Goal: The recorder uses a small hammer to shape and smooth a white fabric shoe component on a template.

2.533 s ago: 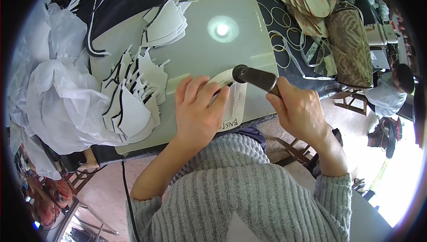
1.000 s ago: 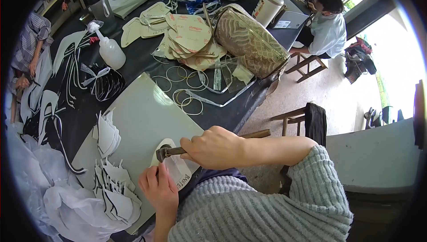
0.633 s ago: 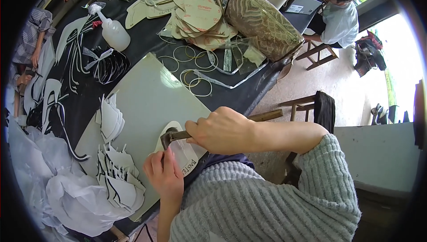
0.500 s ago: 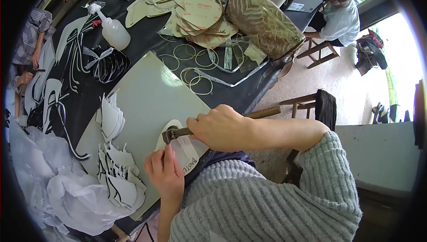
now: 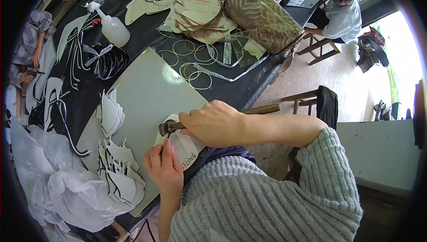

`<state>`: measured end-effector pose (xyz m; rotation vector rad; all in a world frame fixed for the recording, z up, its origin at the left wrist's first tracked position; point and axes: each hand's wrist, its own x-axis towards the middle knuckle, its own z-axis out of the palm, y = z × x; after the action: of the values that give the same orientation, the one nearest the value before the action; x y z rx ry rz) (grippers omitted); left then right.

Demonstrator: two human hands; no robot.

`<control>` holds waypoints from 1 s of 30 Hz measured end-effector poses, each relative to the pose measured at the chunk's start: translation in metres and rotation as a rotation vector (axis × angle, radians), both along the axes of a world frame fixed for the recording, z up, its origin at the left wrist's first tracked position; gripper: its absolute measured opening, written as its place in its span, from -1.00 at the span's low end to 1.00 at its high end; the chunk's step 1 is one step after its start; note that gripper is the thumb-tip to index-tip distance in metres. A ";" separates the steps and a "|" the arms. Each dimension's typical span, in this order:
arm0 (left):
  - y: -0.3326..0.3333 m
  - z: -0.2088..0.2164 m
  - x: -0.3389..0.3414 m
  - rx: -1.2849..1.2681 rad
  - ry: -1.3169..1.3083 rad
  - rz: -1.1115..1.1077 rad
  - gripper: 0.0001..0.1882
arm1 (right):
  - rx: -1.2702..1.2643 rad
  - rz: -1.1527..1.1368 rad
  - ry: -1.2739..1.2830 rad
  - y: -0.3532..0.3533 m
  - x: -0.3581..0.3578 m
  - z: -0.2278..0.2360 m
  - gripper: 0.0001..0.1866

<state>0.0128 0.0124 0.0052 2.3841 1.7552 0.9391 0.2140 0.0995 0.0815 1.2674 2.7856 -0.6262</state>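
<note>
My right hand [image 5: 212, 124] is closed around a hammer's wooden handle [image 5: 262, 109]. The dark metal hammer head [image 5: 164, 129] hangs over a cream, sole-shaped pattern piece [image 5: 190, 161] with handwritten lettering. On that piece lies a thin whitish, partly see-through piece [image 5: 182, 147]. My left hand [image 5: 163, 167] rests at its left edge, fingers bent together, with the index fingertip just below the hammer head. What the left fingers pinch is too small to make out. Beneath is a pale, glossy board [image 5: 147, 80].
White cut pieces with dark edging [image 5: 120, 168] lie in stacks left of my hands, beside crumpled clear plastic [image 5: 80, 193]. Farther off are a squeeze bottle [image 5: 115, 32], elastic rings [image 5: 195, 76], cream cutouts [image 5: 200, 7] and a patterned roll [image 5: 262, 17]. Other people sit at the far right and far left.
The hammer and my right hand have shifted slightly left and away from me. My left hand has moved a little left, staying at the pattern piece.
</note>
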 end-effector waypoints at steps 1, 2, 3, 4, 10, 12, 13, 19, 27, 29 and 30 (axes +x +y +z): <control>0.000 0.000 0.000 -0.001 -0.003 -0.001 -0.77 | 0.004 -0.001 -0.004 0.000 0.000 0.000 -0.65; 0.000 0.001 0.000 -0.001 -0.006 -0.001 -0.77 | 0.009 -0.002 -0.007 0.000 0.000 0.000 -0.64; 0.000 0.001 0.000 -0.002 -0.005 -0.001 -0.77 | 0.008 -0.001 -0.006 0.001 0.000 0.001 -0.64; 0.001 0.001 0.000 0.002 -0.010 -0.002 -0.77 | -0.001 -0.004 -0.007 0.001 0.000 0.001 -0.65; 0.001 0.001 0.001 0.005 -0.015 -0.003 -0.78 | -0.017 -0.023 -0.009 0.002 0.002 0.006 -0.63; 0.000 0.000 0.001 0.005 -0.013 0.003 -0.77 | -0.021 -0.031 -0.014 0.004 0.002 0.010 -0.62; 0.000 0.000 0.001 0.010 -0.008 0.002 -0.77 | -0.030 -0.052 -0.002 0.005 0.002 0.012 -0.62; -0.002 0.003 0.000 0.003 0.023 0.038 -0.75 | -0.044 -0.032 0.028 0.012 0.002 0.014 -0.63; 0.003 0.002 0.003 0.009 -0.017 0.039 -0.63 | 0.017 -0.102 0.056 0.015 0.014 0.009 -0.66; 0.001 0.003 0.001 0.029 -0.025 0.023 -0.59 | -0.005 -0.082 0.058 0.016 0.011 0.006 -0.66; 0.001 0.003 0.000 0.019 -0.031 0.037 -0.59 | 0.002 -0.079 0.055 0.016 0.010 0.007 -0.67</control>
<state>0.0130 0.0138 0.0078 2.3429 1.7935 0.9959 0.2236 0.1151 0.0881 1.3882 2.7916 -0.6735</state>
